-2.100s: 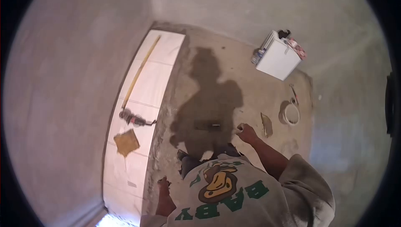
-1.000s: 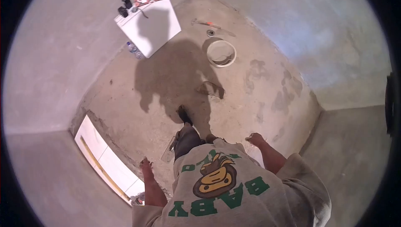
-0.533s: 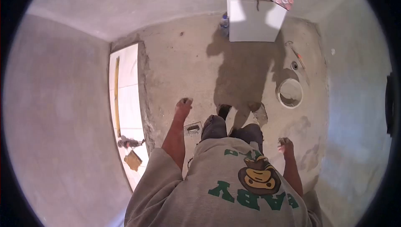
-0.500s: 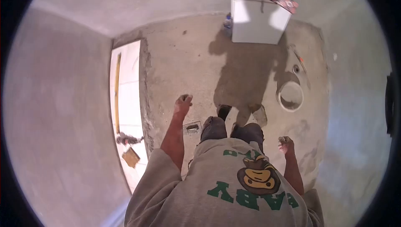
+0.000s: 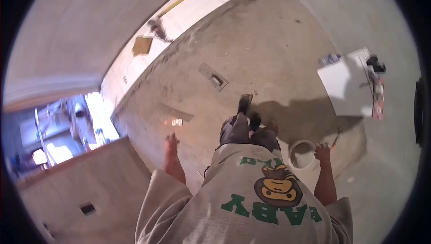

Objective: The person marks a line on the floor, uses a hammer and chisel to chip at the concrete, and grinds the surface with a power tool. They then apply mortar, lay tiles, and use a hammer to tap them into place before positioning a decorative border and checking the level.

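Note:
My left hand (image 5: 171, 141) hangs over the floor at the left of my body, its fingers loosely apart and nothing visible in them. Just ahead of it lies a small bright patterned piece (image 5: 177, 122) beside a long grey strip (image 5: 176, 112). My right hand (image 5: 322, 151) hangs at the right with its fingers curled in, nothing seen inside. From this view it overlaps the right rim of a round white bucket (image 5: 292, 162); I see no grip on the bucket. My dark shoes (image 5: 245, 104) are on the bare floor.
A white box-like block (image 5: 343, 84) stands at the right, with a bottle (image 5: 330, 58) beside it and a dark-and-red object (image 5: 378, 92) along its edge. A rectangular floor opening (image 5: 217, 80) lies ahead. Pale tiles (image 5: 186, 13) with a power tool (image 5: 158, 29) and brown piece (image 5: 142, 45) run along the left wall. A doorway (image 5: 101, 111) opens left.
My view has turned left: the block and bucket have shifted, and the doorway has come into view. My left hand has dropped lower in view; my right hand now overlaps the bucket's rim.

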Motion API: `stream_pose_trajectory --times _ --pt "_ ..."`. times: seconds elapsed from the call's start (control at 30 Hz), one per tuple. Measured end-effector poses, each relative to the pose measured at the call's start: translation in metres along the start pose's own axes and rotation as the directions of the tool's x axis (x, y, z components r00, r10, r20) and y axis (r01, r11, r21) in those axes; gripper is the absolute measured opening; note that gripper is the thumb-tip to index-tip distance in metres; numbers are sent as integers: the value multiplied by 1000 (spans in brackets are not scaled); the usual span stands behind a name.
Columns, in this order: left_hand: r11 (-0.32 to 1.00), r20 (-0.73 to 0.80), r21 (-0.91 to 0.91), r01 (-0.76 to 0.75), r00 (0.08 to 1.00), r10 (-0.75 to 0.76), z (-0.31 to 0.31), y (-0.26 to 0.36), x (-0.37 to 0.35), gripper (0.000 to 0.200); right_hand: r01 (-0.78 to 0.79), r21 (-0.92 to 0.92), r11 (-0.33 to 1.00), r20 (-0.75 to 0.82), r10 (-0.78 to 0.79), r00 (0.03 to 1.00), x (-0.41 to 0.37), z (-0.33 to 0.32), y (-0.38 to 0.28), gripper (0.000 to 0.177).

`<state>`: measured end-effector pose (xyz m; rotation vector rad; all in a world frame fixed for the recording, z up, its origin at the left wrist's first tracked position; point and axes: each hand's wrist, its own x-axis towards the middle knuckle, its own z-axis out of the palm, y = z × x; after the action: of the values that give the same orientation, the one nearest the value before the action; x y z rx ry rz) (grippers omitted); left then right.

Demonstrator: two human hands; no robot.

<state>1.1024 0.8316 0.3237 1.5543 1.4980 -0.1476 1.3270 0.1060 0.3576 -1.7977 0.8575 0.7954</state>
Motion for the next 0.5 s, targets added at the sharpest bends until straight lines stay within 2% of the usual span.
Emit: stream_pose_trajectory --times 0.03,0.1,0.13,0.2,0.27,0.3,0.33,0.37,0.4,0.43,0.5 --pt "984 -49 74 159 987 -156 -10 -54 -18 34 7 -58 998 6 -7 1000 6 -5 -17 25" --pt "971 -75 -147 189 977 -201 0 -122 -97 31 24 -341 940 -15 -31 999 22 -1 -38 25" --pt "915 -88 -265 304 937 -337 11 -129 -139 32 42 -479 877 -1 -49 999 32 5 -49 25" --pt "869 -70 -299 394 900 -431 30 -155 -196 36 92 -721 687 64 -66 996 56 21 -70 26" --pt "816 -86 -387 429 864 -496 47 -163 -239 41 177 -821 543 160 -80 984 86 50 -102 27" --pt "797 -75 -414 440 856 -512 52 -167 -248 45 28 -570 821 418 261 870 128 59 -117 25" --pt "771 -81 -458 442 843 -532 53 -175 -253 45 -289 -326 900 693 436 574 153 77 -128 24" --pt "748 -72 -496 441 838 -541 53 -182 -255 45 -136 -336 932 710 345 613 138 111 -153 22" --pt "725 -61 -526 445 830 -554 51 -181 -258 46 337 -497 800 576 15 817 88 163 -180 21" --pt "713 -73 -553 431 827 -557 47 -186 -258 44 532 -625 571 493 -239 837 26 214 -207 20" --pt "683 -86 -612 398 825 -558 44 -210 -243 43 649 -592 478 535 -370 760 -42 280 -242 18"
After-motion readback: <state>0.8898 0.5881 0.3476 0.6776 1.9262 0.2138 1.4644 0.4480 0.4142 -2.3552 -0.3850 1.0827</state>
